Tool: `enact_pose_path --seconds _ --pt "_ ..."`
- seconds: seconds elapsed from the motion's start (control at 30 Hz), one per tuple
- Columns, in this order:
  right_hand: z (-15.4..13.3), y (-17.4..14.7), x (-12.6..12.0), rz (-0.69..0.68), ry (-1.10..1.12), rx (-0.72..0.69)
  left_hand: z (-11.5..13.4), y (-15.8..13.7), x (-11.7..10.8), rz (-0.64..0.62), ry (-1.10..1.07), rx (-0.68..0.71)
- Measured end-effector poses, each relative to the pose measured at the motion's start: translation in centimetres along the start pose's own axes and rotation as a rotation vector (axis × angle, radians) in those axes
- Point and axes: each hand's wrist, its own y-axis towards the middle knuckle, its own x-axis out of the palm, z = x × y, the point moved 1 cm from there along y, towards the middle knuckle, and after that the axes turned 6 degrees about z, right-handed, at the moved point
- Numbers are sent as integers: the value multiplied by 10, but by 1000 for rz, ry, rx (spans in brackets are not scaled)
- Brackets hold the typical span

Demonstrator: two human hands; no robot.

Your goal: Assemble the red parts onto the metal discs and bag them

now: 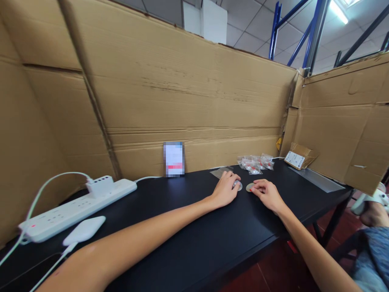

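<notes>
My left hand (225, 190) rests on the black table with its fingers curled over a small shiny, silvery disc (240, 186); part of the disc is hidden under the fingers. Just to the right, my right hand (268, 194) pinches the edge of a second flat disc (249, 187), pale greenish with a red spot near the fingertips. The two discs lie apart with a small gap of table between them. Behind my left hand lies a flat clear plastic bag (217, 173). A pile of small clear bags (257, 163) with red bits inside sits beyond my right hand.
Cardboard walls (194, 97) enclose the table's back and sides. A phone-like screen (174, 159) leans at the back. On the left are a power strip (73, 209) and a white charger (85, 230) with cables. A labelled brown package (300, 156) stands back right; another person's leg (375, 247) shows at right.
</notes>
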Motion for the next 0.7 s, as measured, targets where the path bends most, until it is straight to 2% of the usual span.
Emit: enact_pose_path --seconds 0.1,0.23,0.5,0.7 --pt "4 1 0 0 231 49 11 -5 -5 -40 25 165" --pt "0 0 -1 -18 318 60 20 -8 -9 -83 71 288" --pt "-13 -2 -1 -58 364 77 19 -6 -8 -119 71 308" --pt "-12 -1 -1 65 407 146 17 -9 -7 -103 -75 210"
